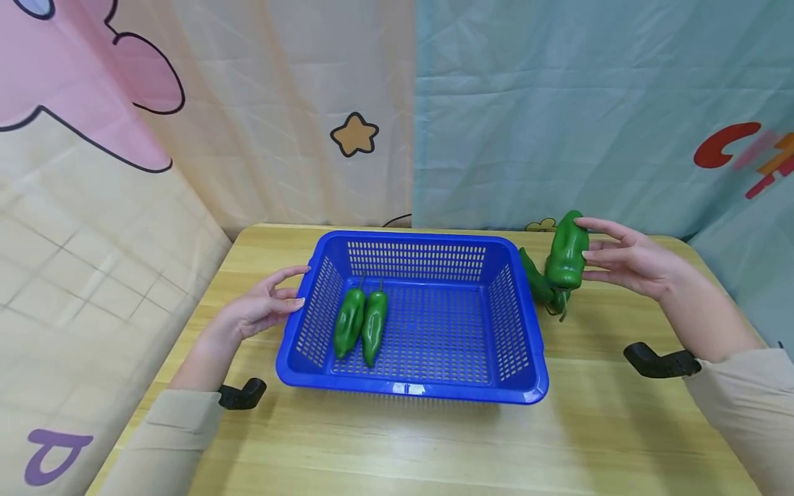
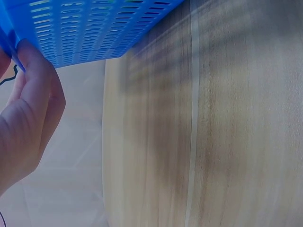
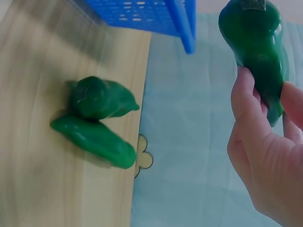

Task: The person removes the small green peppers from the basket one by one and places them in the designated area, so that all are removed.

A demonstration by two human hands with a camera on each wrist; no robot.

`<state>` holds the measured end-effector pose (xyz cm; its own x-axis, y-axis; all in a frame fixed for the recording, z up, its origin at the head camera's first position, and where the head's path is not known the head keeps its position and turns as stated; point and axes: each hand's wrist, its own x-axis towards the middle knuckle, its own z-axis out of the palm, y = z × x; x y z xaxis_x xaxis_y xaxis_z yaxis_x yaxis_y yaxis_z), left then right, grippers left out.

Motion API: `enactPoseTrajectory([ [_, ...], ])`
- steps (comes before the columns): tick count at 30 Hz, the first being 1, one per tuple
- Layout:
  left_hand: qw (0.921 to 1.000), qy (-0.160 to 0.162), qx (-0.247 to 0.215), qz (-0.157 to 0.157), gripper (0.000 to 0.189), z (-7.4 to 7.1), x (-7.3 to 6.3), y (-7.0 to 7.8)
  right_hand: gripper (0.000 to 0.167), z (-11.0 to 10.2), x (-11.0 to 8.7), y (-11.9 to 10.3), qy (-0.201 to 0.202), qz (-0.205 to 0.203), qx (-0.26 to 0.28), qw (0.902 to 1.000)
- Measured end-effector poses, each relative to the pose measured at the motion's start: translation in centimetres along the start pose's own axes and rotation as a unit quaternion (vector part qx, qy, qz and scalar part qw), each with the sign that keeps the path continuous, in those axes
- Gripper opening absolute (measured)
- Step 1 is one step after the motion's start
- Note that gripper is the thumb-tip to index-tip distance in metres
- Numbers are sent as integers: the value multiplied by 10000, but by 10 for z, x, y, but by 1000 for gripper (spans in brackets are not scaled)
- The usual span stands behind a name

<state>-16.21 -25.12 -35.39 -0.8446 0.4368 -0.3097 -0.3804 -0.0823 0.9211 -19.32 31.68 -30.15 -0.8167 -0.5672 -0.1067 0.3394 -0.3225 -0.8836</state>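
A blue plastic basket (image 1: 409,394) with slotted walls stands mid-table, and two green peppers, a left one (image 1: 349,322) and a right one (image 1: 375,327), lie side by side at its left end. My left hand (image 1: 267,303) grips the basket's left rim between thumb and fingers; the left wrist view shows the fingers behind the blue wall (image 2: 90,28). Raised right of the basket, my right hand (image 1: 633,258) pinches a green pepper (image 1: 567,251) with its stem end downward. Below it on the table lie two more peppers, an upper one (image 3: 102,98) and a lower one (image 3: 97,142).
The wooden table (image 1: 397,448) ends at the back against a patterned curtain (image 1: 558,124). A pale curtain (image 1: 80,275) hangs along the left side. Black wrist mounts (image 1: 660,360) stick out from both sleeves.
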Motion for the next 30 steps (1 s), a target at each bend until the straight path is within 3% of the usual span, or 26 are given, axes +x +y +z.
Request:
enactPoseTrajectory([
  [22,10000,-41,-85,21,61,-1,-1,-1,53,-44,-27,11,11,-60,578,9983],
  [30,9998,-76,-165,5,60,-2,0,-1,52,-61,-33,17,116,-1,522,9986],
])
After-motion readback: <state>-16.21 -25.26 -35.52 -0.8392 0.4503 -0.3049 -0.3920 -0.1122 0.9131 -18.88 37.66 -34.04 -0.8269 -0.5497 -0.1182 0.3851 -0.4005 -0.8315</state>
